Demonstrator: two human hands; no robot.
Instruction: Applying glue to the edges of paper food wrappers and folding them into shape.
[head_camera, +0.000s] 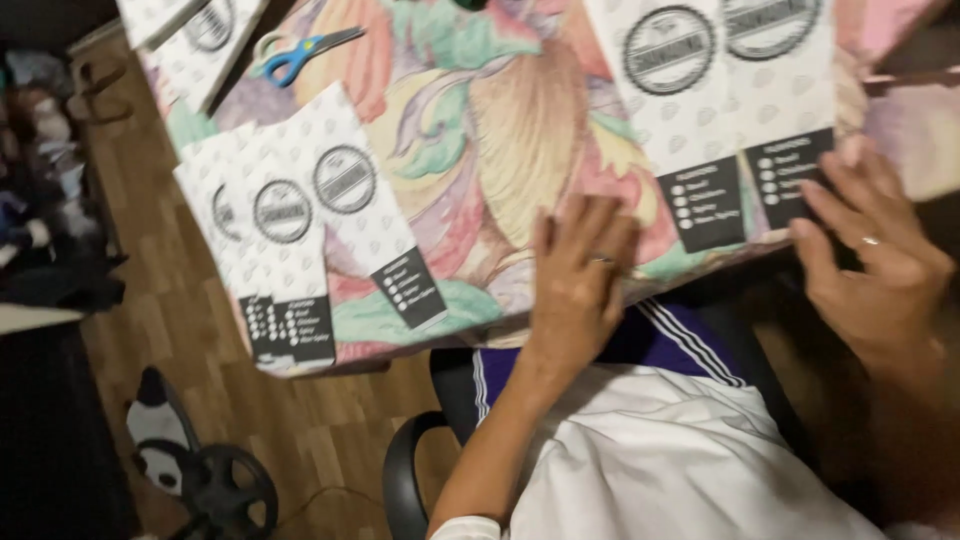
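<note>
Seated person, both hands flat at the near edge of a table with a floral cloth, paper bags spread over it.

Far left, a stack of white patterned paper bags (290, 230) with round stamps and black label panels lies at the table's (480, 130) near left corner, overhanging the edge. Blue-handled scissors (300, 52) sit near the far left edge, just beside more bags (205, 35). Mid-frame, left hand (580, 275) rests palm down on the near edge, fingers together and extended, ring on one finger, gripping nothing, apart from any bag. To the right, two overlapping bags (730, 110) reach the near edge; right hand (870, 260), ringed, fingers spread open, fingertips touching the black panel of the rightmost one, not clasping it. Below: office chair (420, 450), wood floor.
</note>
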